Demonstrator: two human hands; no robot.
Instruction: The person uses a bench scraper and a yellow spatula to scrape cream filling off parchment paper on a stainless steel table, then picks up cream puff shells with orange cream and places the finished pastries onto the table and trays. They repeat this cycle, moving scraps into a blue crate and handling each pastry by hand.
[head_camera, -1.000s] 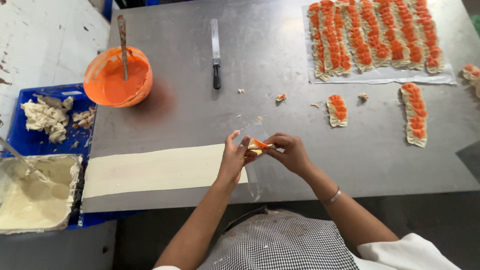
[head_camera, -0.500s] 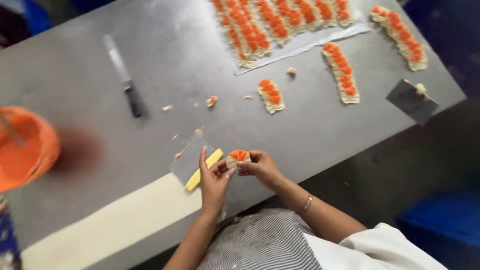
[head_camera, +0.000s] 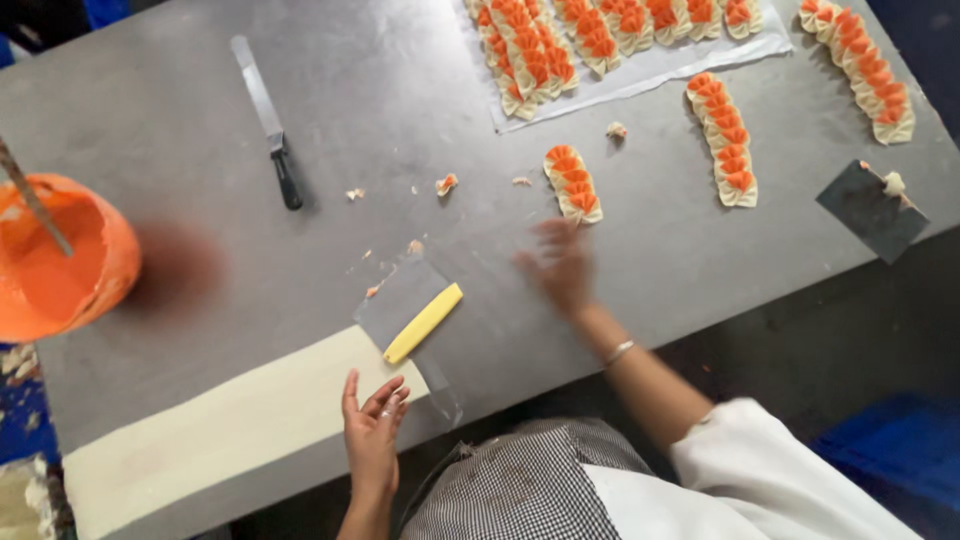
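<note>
On the desk (head_camera: 700, 270), the empty left hand (head_camera: 372, 432) steadies the dough strip (head_camera: 230, 420), while the blurred right hand (head_camera: 560, 265), its grip unreadable, reaches just below the short pastry row (head_camera: 573, 183).

Grey steel bench (head_camera: 400, 90): dough strip (head_camera: 230, 425) along my near edge, scraper (head_camera: 420, 322) on it, knife (head_camera: 268, 120) far left, orange bowl (head_camera: 60, 260) left edge, pastry rows (head_camera: 720, 140) far right.

one knife (head_camera: 268, 120), one orange bowl (head_camera: 60, 260), two scrapers (head_camera: 420, 318), two hands (head_camera: 372, 435).

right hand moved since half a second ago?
Yes. The right hand left the dough strip and went up the table toward the short pastry row.
</note>
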